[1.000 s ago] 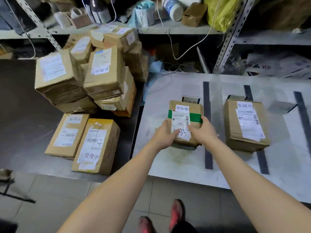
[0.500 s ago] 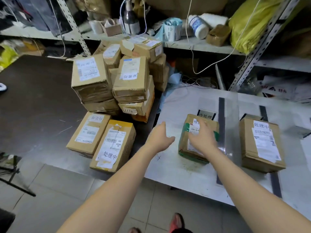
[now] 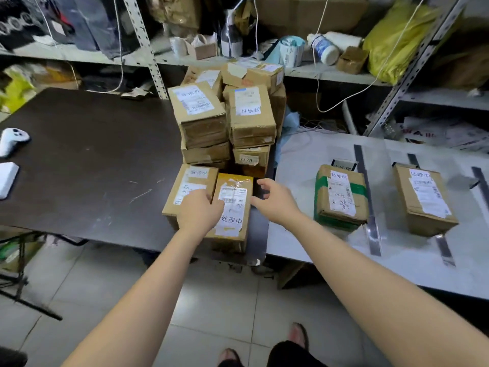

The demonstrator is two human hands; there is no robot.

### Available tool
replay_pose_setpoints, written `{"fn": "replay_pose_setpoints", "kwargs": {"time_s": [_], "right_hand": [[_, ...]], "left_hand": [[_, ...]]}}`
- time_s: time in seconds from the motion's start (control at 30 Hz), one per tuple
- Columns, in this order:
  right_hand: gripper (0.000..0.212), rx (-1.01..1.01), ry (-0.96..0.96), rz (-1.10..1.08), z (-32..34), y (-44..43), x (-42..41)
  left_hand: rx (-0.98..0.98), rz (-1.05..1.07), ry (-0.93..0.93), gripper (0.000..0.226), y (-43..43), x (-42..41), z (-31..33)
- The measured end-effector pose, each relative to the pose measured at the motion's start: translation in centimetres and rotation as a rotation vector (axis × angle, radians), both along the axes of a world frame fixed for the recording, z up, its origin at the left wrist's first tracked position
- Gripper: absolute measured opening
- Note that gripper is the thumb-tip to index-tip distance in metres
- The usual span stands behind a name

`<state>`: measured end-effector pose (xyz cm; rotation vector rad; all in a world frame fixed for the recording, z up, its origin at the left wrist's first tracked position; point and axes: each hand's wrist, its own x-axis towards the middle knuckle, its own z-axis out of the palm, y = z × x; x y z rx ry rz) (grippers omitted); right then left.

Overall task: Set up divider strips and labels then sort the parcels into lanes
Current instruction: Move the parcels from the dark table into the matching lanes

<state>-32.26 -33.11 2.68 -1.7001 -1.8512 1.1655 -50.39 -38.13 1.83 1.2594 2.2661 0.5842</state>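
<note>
Spanning the left side, a dark surface [image 3: 79, 165] carries a heap of cardboard parcels [image 3: 227, 120]; the white surface [image 3: 304, 234] beside it holds a green-taped parcel [image 3: 341, 200] and another parcel [image 3: 423, 200], split by divider strips [image 3: 366, 197]. The left hand [image 3: 198, 215] lies flat on the front parcel [image 3: 232, 213], grip loose; the right hand [image 3: 277, 201] hovers beside it, grip wide.
</note>
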Motion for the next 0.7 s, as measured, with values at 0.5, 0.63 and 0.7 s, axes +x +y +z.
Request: {"fn": "replay_pose_setpoints", "kwargs": {"time_s": [0.5,0.63,0.7], "right_hand": [[0.042,-0.156,0.058,-0.234,-4.2,-6.7,-5.1],[0.041,-0.127,0.075,-0.26,-3.2,-7.2,-3.7],[0.041,-0.108,0.085,-0.267,-2.3,-7.2,-2.4]], "left_hand": [[-0.062,-0.181,-0.302,0.039,-4.5,-1.0,-6.2],[0.032,-0.218,-0.358,0.035,-4.8,0.1,-5.3],[0.066,-0.219,-0.368,0.034,-4.8,1.0,-4.5]]}}
